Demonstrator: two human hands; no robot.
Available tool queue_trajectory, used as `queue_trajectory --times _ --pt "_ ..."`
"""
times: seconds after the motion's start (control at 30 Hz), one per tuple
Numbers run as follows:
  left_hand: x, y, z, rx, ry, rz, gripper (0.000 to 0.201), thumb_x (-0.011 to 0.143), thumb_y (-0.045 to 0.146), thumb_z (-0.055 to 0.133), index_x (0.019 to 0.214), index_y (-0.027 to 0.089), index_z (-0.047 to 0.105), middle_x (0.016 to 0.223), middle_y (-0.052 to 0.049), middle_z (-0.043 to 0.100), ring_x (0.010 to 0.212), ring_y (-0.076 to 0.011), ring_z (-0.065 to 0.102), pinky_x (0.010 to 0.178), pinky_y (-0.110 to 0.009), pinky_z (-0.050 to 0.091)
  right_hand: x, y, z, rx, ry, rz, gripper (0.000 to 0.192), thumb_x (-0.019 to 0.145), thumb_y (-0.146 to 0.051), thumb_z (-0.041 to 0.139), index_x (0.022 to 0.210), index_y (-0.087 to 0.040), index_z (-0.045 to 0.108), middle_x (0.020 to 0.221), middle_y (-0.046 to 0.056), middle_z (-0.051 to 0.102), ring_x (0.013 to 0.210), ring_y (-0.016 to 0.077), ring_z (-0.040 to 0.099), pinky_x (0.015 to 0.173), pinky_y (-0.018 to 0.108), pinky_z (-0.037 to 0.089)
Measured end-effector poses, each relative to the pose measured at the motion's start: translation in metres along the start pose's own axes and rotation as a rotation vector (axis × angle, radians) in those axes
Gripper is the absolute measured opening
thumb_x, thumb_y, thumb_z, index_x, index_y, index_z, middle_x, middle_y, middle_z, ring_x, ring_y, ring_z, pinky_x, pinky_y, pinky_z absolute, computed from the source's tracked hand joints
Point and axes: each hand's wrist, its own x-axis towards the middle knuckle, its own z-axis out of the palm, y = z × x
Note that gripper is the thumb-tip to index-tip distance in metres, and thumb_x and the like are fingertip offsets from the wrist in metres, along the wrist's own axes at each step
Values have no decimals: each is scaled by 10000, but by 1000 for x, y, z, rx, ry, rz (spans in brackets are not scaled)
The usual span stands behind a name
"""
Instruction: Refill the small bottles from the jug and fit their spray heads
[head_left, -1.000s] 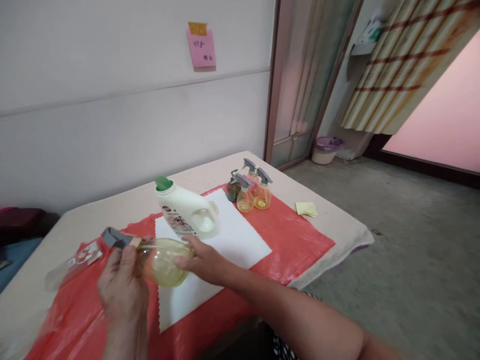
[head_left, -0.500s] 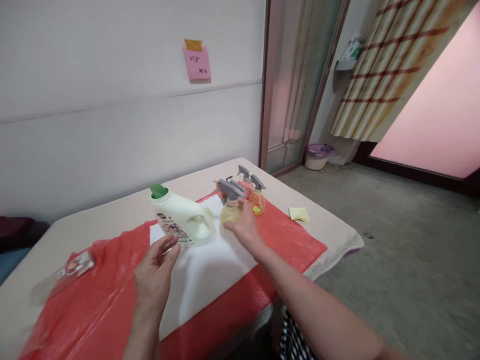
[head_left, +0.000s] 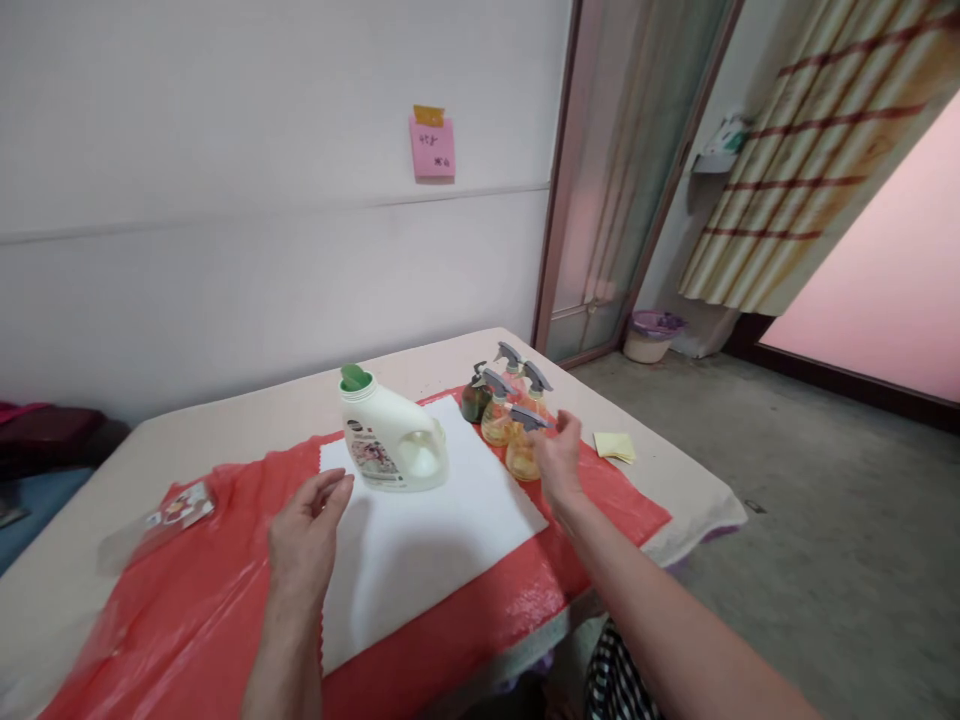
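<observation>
Right hand (head_left: 559, 452) is closed lightly around a small yellow spray bottle (head_left: 520, 455), which stands upright on the red plastic sheet (head_left: 187, 600), just right of the white paper (head_left: 427, 520) and at the near edge of a cluster of other spray bottles (head_left: 502, 400). Left hand (head_left: 304, 535) hovers open over the paper's left edge, holding nothing, fingers loosely spread. Risk, as judged: the cluster is tightly packed just behind the held bottle, so a sideways nudge of hand or trigger head could knock a neighbour over; the plastic sheet looks slick and wrinkled. The white jug with green cap (head_left: 390, 440) stands on the paper's far edge, left of the cluster. A yellow note pad (head_left: 615, 445) lies right of the cluster, off the sheet.
</observation>
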Motion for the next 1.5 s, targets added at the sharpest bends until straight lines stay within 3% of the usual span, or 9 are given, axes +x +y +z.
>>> queue_trajectory --times 0.1,0.33,0.47,0.6,0.8,0.93,1.03,1.2,1.5 --pt "4 -8 -9 -49 49 12 462 691 559 770 1000 214 755 1021 -87 766 1001 -273 694 975 -427 490 -14 -19 -3 23 48 -57 609 748 -371 550 1291 -193 339 1355 157 440 1276 276 445 1108 477 347" --pt "11 -20 -12 -207 61 -20 447 695 523 772 974 174 748 981 -115 765 979 -270 697 917 -415 520 -57 -25 58 54 -503 -164 598 674 -368 586 1245 -200 538 1312 134 597 1223 277 556 1037 478 450" --pt "11 -20 -6 -167 28 -33 440 675 524 762 942 175 743 923 -106 765 932 -271 702 863 -395 524 -56 -16 92 16 -642 -117 603 705 -368 557 1281 -192 547 1366 145 574 1286 290 514 1050 493 430" --pt "9 -26 5 -98 -82 -55 486 642 508 782 973 157 721 918 -125 751 879 -281 715 794 -377 533 -57 -21 103 -35 -705 -143 425 709 -321 558 1113 -204 619 1138 95 660 1057 252 586 931 422 468" --pt "7 -34 19 -18 -173 -121 711 710 509 780 1303 181 566 1251 -233 654 988 -298 704 796 -391 533 -97 -40 96 -83 -810 -191 194 719 -362 675 793 -225 560 819 26 594 807 209 526 773 345 423" --pt "9 -31 25 110 -241 -126 563 707 544 754 1088 164 591 1023 -163 722 864 -281 711 700 -365 530 -128 -54 85 -12 -1013 -225 83 802 -284 614 867 -239 590 845 14 650 735 182 565 692 308 430" --pt "8 -27 29 289 -211 -97 407 703 543 725 854 189 593 769 -85 698 705 -272 678 593 -353 485 -135 -62 76 17 -1106 -264 212 794 -239 629 1004 -263 626 961 16 703 808 196 621 731 312 459" --pt "2 -19 35 350 -200 -10 248 706 431 697 730 223 564 668 -26 651 658 -236 636 585 -316 416 -115 -62 63 -89 -1071 -309 220 763 -181 592 955 -244 678 950 32 730 857 220 647 772 324 438" --pt "-6 -28 67 -202 -183 -254 399 565 274 709 934 123 707 828 -81 725 748 -234 657 711 -339 468 -84 -56 45 -274 -938 -278 317 795 -168 526 1030 -211 736 935 41 767 866 186 684 761 261 435"
